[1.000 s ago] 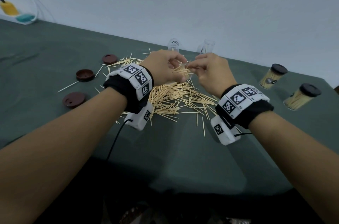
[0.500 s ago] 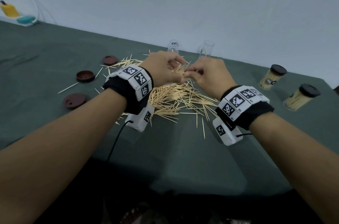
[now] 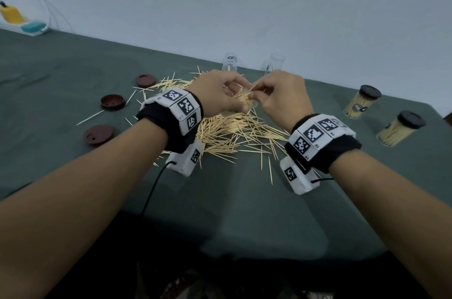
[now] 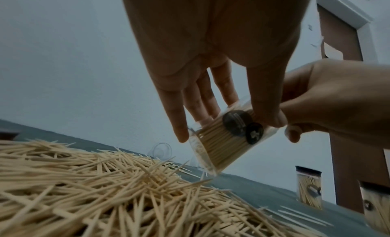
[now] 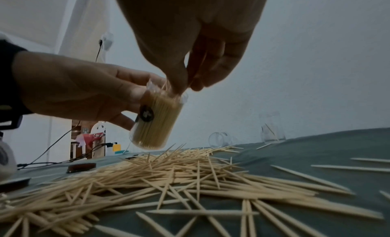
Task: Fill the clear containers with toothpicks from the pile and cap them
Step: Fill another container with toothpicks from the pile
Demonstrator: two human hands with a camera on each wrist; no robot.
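Toothpick loading: container held over the pile

The right hand (image 5: 190,40) fingers (image 5: 179,77) pinch a few toothpicks at the mouth of the clear container (image 5: 156,122) (tilted, nearly full, uncapped). The left hand (image 5: 80,90) grips that container by its side, just above the toothpick pile (image 3: 234,132) on the green table (image 3: 244,213). Three brown caps (image 3: 97,134) lie left of the pile; two empty containers (image 3: 274,63) sit behind it; two capped, filled containers (image 3: 401,130) stand to the right.
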